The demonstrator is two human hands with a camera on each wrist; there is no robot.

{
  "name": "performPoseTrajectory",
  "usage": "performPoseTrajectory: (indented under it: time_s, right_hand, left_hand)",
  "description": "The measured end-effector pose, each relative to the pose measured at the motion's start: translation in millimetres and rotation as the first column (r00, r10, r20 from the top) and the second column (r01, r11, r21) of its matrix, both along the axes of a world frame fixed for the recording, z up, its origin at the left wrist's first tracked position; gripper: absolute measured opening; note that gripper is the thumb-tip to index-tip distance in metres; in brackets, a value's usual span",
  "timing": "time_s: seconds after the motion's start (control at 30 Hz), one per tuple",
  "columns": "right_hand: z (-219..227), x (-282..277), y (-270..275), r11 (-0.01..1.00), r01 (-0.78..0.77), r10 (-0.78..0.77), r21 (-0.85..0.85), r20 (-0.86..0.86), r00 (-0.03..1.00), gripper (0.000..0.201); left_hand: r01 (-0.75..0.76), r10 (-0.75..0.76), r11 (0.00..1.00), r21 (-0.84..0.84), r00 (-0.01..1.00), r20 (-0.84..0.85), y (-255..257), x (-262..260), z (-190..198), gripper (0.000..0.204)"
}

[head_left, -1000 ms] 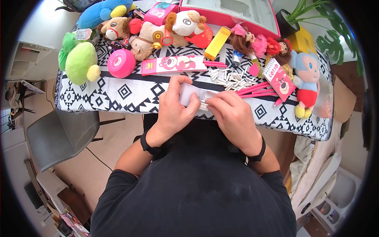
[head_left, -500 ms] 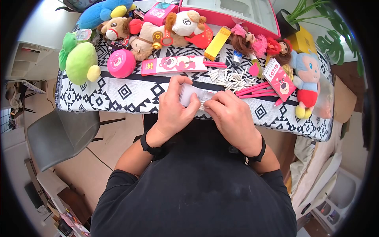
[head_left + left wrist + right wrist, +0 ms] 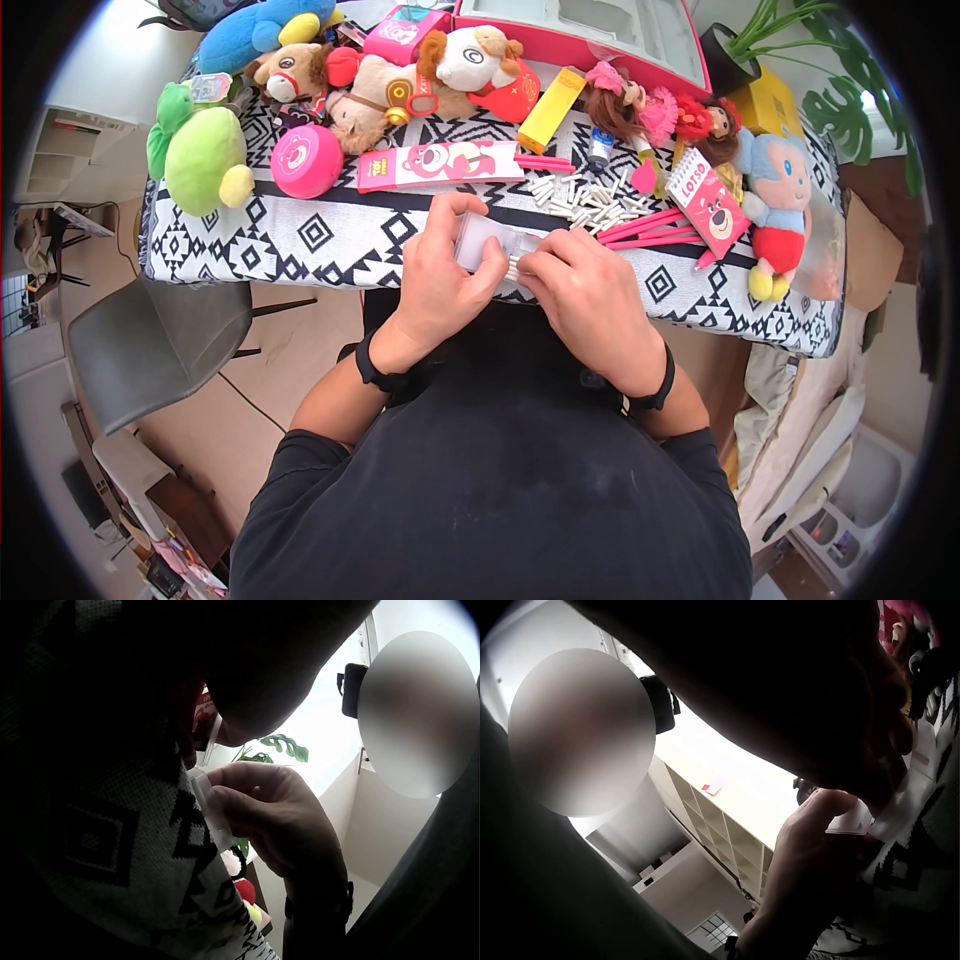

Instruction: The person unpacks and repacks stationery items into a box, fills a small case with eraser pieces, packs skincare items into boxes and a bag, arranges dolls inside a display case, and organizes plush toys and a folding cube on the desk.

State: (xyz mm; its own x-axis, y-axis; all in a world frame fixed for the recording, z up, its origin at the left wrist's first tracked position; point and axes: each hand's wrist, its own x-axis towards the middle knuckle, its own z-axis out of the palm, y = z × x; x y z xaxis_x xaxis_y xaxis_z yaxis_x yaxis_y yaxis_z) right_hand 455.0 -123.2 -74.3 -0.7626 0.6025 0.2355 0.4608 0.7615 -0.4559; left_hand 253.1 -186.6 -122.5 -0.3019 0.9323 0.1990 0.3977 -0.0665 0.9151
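Note:
A small clear plastic case with its lid open (image 3: 482,246) is held near the table's front edge. My left hand (image 3: 445,262) grips it, thumb pressed on the lid and fingers round its far side. Short white sticks (image 3: 513,267) lie in the other half. My right hand (image 3: 592,290) has its curled thumb and fingers at that half's right end; in the left wrist view this hand (image 3: 277,817) pinches the edge of the translucent case (image 3: 214,814). Its fingertips partly hide the sticks. Just beyond is a pile of loose white sticks (image 3: 590,202).
Pink pens (image 3: 645,230) and a Lotso notepad (image 3: 712,205) lie right of the pile. A long pink-and-white box (image 3: 440,165) and a round pink case (image 3: 306,162) sit behind on the left. Several plush toys, dolls and a yellow box (image 3: 552,108) line the patterned cloth (image 3: 330,240).
The right fingers have shifted slightly left over the case's end, and the sticks there sit more inside it. The left hand keeps its hold.

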Motion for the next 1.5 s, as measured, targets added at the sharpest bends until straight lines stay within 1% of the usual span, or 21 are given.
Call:
performPoseTrajectory:
  time_s: [0.17,0.23,0.3,0.33,0.4,0.43,0.5,0.6,0.7,0.77,0.9,0.97,1.0,1.1,1.17,1.23,1.33,1.4,1.5]
  right_hand:
    - [-0.2,0.1,2.0,1.000,-0.020,0.020,0.007,0.018,1.000,0.009]
    - [-1.0,-0.7,1.8,1.000,-0.023,0.023,0.014,0.031,0.999,0.009]
    - [-1.0,-2.5,0.9,0.999,0.037,-0.037,0.023,0.015,0.999,0.009]
    - [-1.1,-2.4,0.6,0.999,0.036,-0.036,0.024,0.015,0.999,0.009]
    - [-1.3,-1.7,-0.6,0.999,0.026,-0.025,0.020,-0.056,0.998,0.012]
    - [-0.4,-0.7,-1.0,0.999,0.026,-0.024,0.020,-0.055,0.998,0.012]
    - [2.1,0.9,-1.4,0.999,0.012,-0.014,-0.034,-0.068,0.998,0.015]
    - [-1.9,0.2,-0.4,1.000,0.014,-0.015,-0.025,-0.024,1.000,0.017]
    - [-3.6,-1.0,-0.2,1.000,0.018,-0.019,-0.013,-0.031,0.999,0.017]
    - [-3.1,-1.7,0.2,1.000,0.018,-0.019,-0.022,-0.027,0.999,0.016]
    - [-3.7,-2.9,1.1,0.999,0.023,-0.024,-0.047,-0.024,0.999,0.015]
    - [-4.3,-1.8,1.3,0.999,0.021,-0.022,-0.050,-0.028,0.999,0.014]
    - [-4.6,-1.5,1.4,0.998,0.018,-0.020,-0.053,-0.031,0.999,0.014]
    - [-4.9,-2.6,-0.1,0.998,0.025,-0.027,-0.053,-0.033,0.999,0.013]
    - [-3.5,-3.6,-0.5,0.998,0.031,-0.033,-0.052,-0.039,0.999,0.011]
    - [-2.2,-3.6,-0.3,0.998,0.036,-0.038,-0.050,-0.046,0.998,0.010]
    - [-2.7,-2.7,-0.2,0.998,0.013,-0.017,-0.066,-0.064,0.998,0.008]
    - [-5.9,-0.5,0.5,0.998,-0.026,0.026,-0.056,-0.015,1.000,0.013]
    - [-7.5,2.0,1.8,0.999,-0.037,0.037,-0.030,-0.005,0.999,0.017]
  left_hand:
    - [0.002,-0.001,1.000,-0.002,1.000,0.017,-0.2,0.5,-0.3,0.037]
    - [0.004,-0.004,1.000,0.016,1.000,-0.001,-0.2,-0.3,-1.9,0.036]
    - [0.008,-0.007,0.999,0.034,1.000,-0.018,0.0,-0.4,-2.1,0.036]
    - [0.006,-0.006,0.999,0.033,1.000,-0.022,0.0,-0.5,-1.6,0.036]
    - [0.004,-0.003,1.000,0.031,1.000,-0.025,-0.2,-0.9,-0.7,0.036]
    - [0.003,-0.002,0.999,0.033,1.000,-0.026,-0.1,-0.7,-0.4,0.036]
    - [0.005,-0.004,0.999,0.036,1.000,-0.026,0.2,-0.7,-0.8,0.036]
    - [0.003,-0.003,0.999,0.043,1.000,-0.017,1.0,0.6,-2.0,0.036]
    - [-0.003,0.003,0.999,0.042,1.000,-0.008,0.1,-0.3,-0.8,0.036]
    - [0.008,-0.006,0.999,0.043,0.999,-0.047,0.4,-1.1,-0.2,0.036]
    - [0.003,-0.002,0.999,0.043,1.000,-0.026,0.2,0.2,0.8,0.036]
    - [0.008,-0.008,1.000,-0.011,1.000,-0.009,-0.7,-0.2,4.6,0.036]
    - [0.007,-0.007,1.000,-0.011,1.000,-0.009,-0.6,-0.4,4.8,0.036]
    - [0.011,-0.012,1.000,-0.010,1.000,-0.024,-0.1,-0.2,3.4,0.036]
    - [0.004,-0.003,0.999,0.045,1.000,-0.015,1.0,0.6,-1.1,0.036]
    - [0.006,-0.005,0.999,0.046,1.000,-0.020,1.3,0.4,-1.6,0.036]
    - [0.008,-0.007,1.000,0.023,1.000,-0.017,0.1,-0.5,1.4,0.036]
    - [0.013,-0.013,1.000,0.000,1.000,-0.008,0.0,-0.5,3.0,0.037]
    - [0.015,-0.015,1.000,-0.001,1.000,-0.010,0.4,-0.1,1.8,0.037]
